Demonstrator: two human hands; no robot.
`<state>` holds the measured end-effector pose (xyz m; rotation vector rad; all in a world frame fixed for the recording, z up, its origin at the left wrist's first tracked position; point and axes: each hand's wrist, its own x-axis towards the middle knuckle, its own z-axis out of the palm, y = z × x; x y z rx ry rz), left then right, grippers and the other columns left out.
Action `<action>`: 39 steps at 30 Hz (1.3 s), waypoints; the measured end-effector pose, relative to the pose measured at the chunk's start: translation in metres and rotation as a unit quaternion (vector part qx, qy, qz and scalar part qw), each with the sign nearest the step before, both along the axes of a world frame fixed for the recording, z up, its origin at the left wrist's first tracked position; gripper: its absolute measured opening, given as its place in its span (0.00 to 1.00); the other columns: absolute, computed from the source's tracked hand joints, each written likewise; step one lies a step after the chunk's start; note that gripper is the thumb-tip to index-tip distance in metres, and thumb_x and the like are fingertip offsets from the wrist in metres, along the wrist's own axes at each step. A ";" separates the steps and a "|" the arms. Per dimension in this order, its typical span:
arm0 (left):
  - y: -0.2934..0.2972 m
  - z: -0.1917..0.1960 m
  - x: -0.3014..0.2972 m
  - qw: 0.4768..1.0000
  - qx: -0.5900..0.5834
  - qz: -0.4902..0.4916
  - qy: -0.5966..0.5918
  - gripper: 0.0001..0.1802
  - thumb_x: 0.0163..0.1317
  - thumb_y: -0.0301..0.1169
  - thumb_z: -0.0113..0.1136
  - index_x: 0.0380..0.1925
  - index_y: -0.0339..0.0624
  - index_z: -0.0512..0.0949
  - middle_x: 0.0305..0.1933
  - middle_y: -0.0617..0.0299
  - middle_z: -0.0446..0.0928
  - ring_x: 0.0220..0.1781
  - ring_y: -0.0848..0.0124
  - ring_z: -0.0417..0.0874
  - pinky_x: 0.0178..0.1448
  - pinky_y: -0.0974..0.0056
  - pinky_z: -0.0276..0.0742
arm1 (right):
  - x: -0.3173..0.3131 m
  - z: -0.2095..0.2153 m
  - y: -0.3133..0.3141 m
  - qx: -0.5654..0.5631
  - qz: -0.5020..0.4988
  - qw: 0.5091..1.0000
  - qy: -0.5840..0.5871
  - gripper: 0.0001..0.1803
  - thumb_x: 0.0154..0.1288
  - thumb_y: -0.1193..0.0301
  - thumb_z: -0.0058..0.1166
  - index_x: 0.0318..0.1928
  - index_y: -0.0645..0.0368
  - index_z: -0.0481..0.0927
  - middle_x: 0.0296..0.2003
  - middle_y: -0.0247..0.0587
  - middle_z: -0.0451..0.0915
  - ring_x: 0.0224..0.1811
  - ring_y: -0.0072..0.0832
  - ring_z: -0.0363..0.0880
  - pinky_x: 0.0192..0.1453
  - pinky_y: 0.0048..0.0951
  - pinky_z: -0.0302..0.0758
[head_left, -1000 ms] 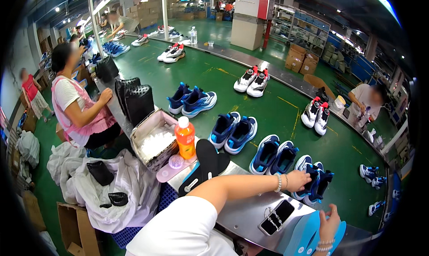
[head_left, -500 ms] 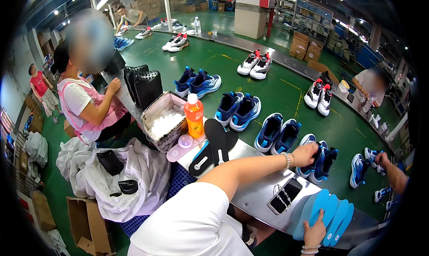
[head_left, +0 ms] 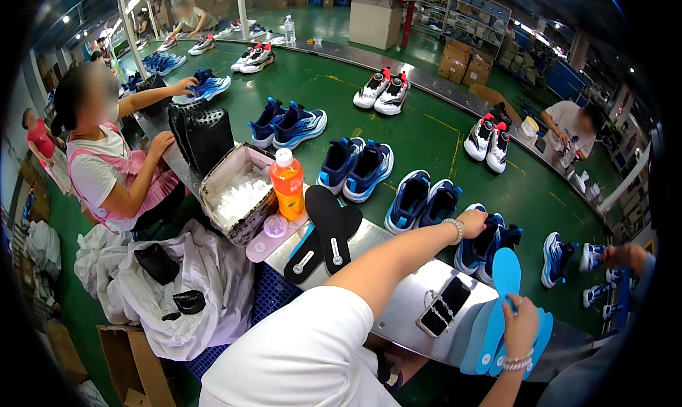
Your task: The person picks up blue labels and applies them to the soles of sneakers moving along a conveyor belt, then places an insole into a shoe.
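Note:
A navy and light-blue sneaker (head_left: 472, 255) stands with its mate (head_left: 501, 242) on the green surface. My left hand (head_left: 474, 223) has its fingers closed on the collar of the left one; the fingertips are partly hidden. My right hand (head_left: 523, 323) grips a light-blue insole (head_left: 506, 270), tilted up beside the pair. Below it, a fanned row of similar light-blue insoles (head_left: 480, 337) lies on the metal ledge (head_left: 398, 300). A phone (head_left: 445, 306) with a bead strap rests left of them.
An orange drink bottle (head_left: 287, 186), black insoles (head_left: 327, 229) and a box of white packing (head_left: 241, 201) stand to the left. More blue sneakers (head_left: 366, 169) and white-and-red ones (head_left: 383, 92) sit on the green surface. Co-workers work at left (head_left: 106, 165) and right (head_left: 568, 126); another hand (head_left: 625, 256) reaches in at right.
My right hand has raised one light-blue insole from the row toward the sneakers. My left hand stays at the sneaker. The view has shifted right, and the left co-worker now reaches toward a sneaker.

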<state>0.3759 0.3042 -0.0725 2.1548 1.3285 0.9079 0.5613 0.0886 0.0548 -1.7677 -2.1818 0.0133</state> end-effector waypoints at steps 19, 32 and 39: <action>-0.011 0.029 -0.017 0.999 -0.037 0.007 -0.002 0.23 0.55 0.47 0.49 0.24 0.36 0.78 0.31 0.46 0.76 0.36 0.53 0.77 0.42 0.55 0.72 | -0.060 0.011 0.113 -0.120 0.077 0.944 -0.298 0.08 0.43 0.64 0.60 0.27 0.49 0.83 0.25 0.42 0.79 0.30 0.35 0.78 0.37 0.32 0.74; -0.006 0.023 -0.022 1.000 -0.005 0.015 -0.014 0.23 0.54 0.47 0.50 0.22 0.35 0.77 0.28 0.45 0.76 0.33 0.51 0.77 0.40 0.55 0.73 | -0.088 -0.017 0.138 -0.097 0.094 0.955 -0.265 0.07 0.42 0.66 0.60 0.24 0.52 0.82 0.25 0.45 0.79 0.31 0.38 0.78 0.37 0.35 0.74; 0.028 -0.011 -0.023 0.995 -0.013 -0.093 0.040 0.14 0.47 0.36 0.53 0.24 0.35 0.77 0.27 0.46 0.77 0.28 0.57 0.79 0.33 0.58 0.75 | -0.106 -0.080 0.169 -0.099 -0.037 0.989 -0.105 0.09 0.46 0.73 0.53 0.29 0.65 0.75 0.29 0.55 0.77 0.36 0.48 0.75 0.41 0.42 0.72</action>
